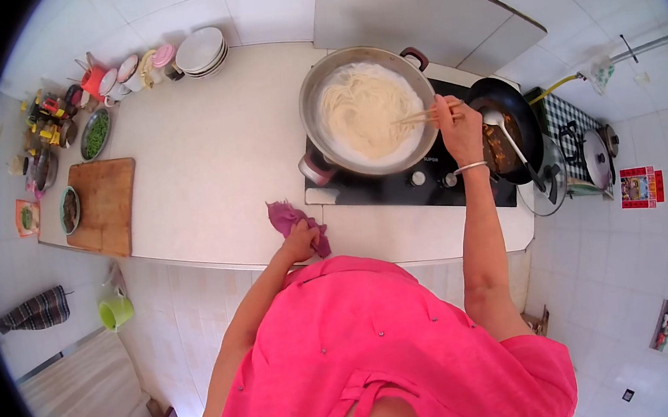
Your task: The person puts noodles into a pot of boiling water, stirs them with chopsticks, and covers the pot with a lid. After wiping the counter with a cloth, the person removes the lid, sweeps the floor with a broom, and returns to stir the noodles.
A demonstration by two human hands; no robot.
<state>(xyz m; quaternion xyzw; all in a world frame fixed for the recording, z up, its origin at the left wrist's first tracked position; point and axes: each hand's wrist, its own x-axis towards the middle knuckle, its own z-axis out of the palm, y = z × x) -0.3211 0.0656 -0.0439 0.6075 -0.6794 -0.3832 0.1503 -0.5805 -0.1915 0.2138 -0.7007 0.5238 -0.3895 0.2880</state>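
A wide metal pan point(309, 105) full of pale noodles point(364, 112) in whitish liquid sits on the black stove point(381, 191). My right hand point(460, 126) is closed around wooden chopsticks point(418, 117), whose tips reach into the noodles at the pan's right side. On the counter point(207, 165), near its front edge and left of the stove, my left hand point(301, 240) is closed on a purple cloth point(284, 216).
A black wok point(538, 118) with dark food and a ladle point(495, 117) stands right of the pan, beside a glass lid point(555, 185). Far left are a cutting board point(114, 207), a bowl point(70, 210), a plate of chopped greens point(97, 136) and stacked white bowls point(201, 51).
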